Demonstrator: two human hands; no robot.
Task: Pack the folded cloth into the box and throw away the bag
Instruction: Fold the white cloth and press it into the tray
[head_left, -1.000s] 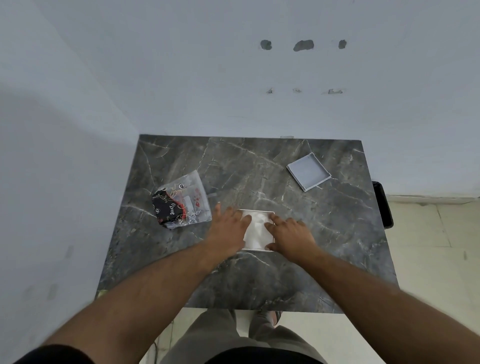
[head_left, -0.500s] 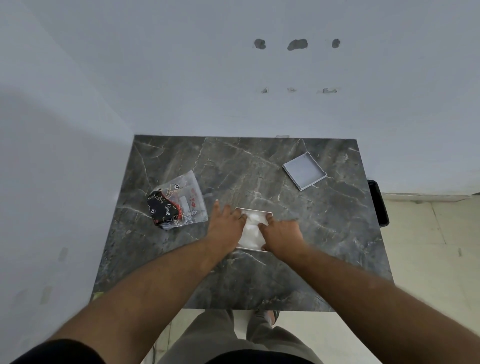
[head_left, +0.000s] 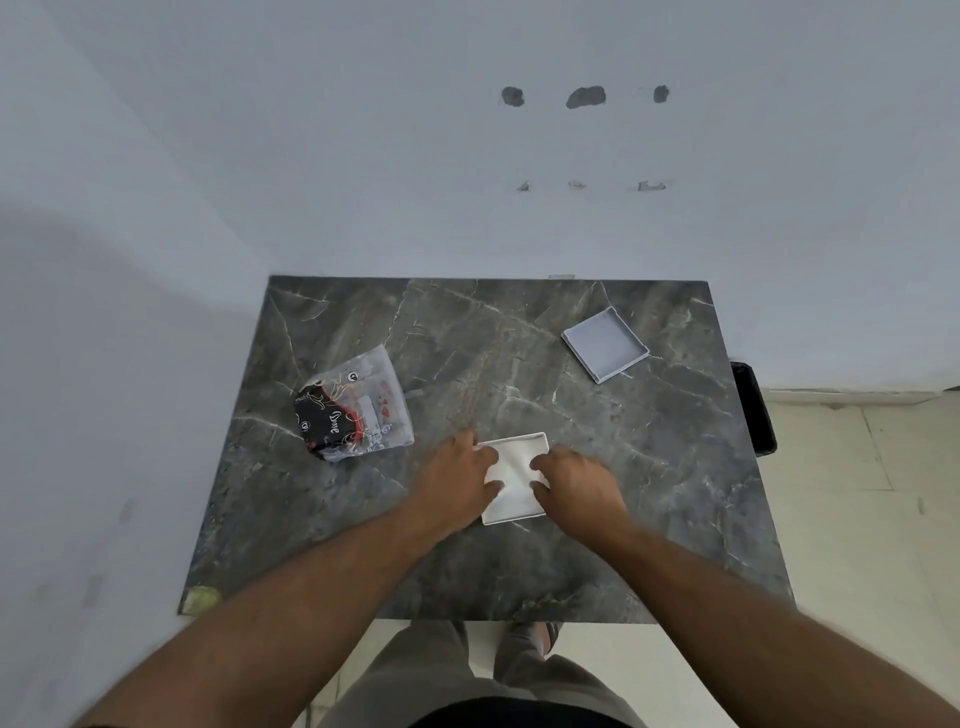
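Note:
A shallow white box sits on the dark marble table near the front middle, with a white sheet lying inside it. My left hand rests on the box's left side and my right hand on its right side, the fingertips of both pressing on the white sheet. Neither hand grips anything. To the left lies a clear printed plastic bag with a folded black patterned cloth inside it, apart from my hands.
The box's grey-white lid lies upturned at the back right of the table. A black container stands on the floor past the table's right edge. Walls close off the back and left. My legs stand at the front edge.
The white sheet in the box looked crumpled before and now lies flatter. My hands have shifted slightly on the box's sides. Bag and lid have not moved.

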